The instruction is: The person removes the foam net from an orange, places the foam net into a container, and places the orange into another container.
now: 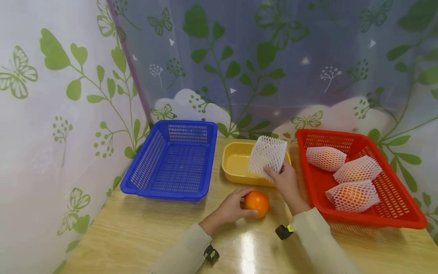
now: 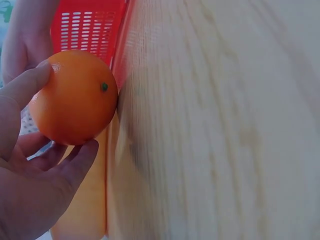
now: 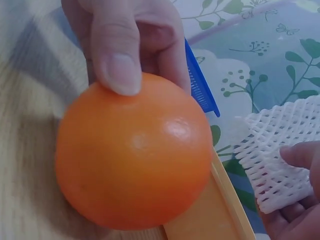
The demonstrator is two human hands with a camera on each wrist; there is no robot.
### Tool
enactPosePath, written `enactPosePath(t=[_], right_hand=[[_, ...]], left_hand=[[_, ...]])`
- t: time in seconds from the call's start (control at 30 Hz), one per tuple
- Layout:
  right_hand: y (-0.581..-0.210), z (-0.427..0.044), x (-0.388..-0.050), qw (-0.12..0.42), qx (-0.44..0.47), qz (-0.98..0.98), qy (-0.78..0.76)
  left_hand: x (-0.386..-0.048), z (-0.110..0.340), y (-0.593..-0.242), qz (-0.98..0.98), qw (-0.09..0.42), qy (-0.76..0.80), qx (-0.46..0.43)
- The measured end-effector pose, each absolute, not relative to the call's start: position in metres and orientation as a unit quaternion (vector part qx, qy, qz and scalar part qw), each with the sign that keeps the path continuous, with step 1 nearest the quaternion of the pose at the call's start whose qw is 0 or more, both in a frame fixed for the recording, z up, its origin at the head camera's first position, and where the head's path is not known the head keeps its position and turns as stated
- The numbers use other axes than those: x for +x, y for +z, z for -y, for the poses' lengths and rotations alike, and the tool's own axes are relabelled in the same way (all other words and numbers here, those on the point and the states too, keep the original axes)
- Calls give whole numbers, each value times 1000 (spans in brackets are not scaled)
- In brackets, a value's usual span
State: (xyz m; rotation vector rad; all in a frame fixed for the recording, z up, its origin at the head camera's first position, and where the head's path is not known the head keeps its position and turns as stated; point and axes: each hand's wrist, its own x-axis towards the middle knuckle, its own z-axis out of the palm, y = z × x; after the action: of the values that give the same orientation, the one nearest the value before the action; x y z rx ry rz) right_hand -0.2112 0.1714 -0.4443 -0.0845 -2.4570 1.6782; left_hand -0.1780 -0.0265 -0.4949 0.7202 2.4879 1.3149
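Observation:
An orange (image 1: 257, 204) sits on the wooden table just in front of the yellow tray (image 1: 230, 176). My left hand (image 1: 233, 207) grips it from the left, thumb and fingers on either side; the left wrist view shows the green stem end of the orange (image 2: 75, 97). In my right hand (image 1: 286, 182) is a white foam net sleeve (image 1: 267, 154), pinched at its lower edge and held over the right part of the tray. The sleeve (image 3: 285, 150) looks flat, with nothing inside it in the right wrist view.
On the right stands a red basket (image 1: 415, 213) with three fruits in foam net sleeves, the nearest a netted orange (image 1: 353, 196). A blue basket (image 1: 137, 184) stands on the left. Behind the table hangs a leaf-patterned curtain (image 1: 219, 68).

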Motion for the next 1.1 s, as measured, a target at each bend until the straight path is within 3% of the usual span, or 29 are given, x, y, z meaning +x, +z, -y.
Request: enactPosePath(t=[0.53, 1.1], right_hand=[[-448, -176, -230, 32, -38, 842, 538], [-450, -176, -235, 73, -57, 868, 489]], left_hand=[[-178, 30, -495, -841, 123, 459, 258], [-177, 30, -495, -838, 141, 470, 238]])
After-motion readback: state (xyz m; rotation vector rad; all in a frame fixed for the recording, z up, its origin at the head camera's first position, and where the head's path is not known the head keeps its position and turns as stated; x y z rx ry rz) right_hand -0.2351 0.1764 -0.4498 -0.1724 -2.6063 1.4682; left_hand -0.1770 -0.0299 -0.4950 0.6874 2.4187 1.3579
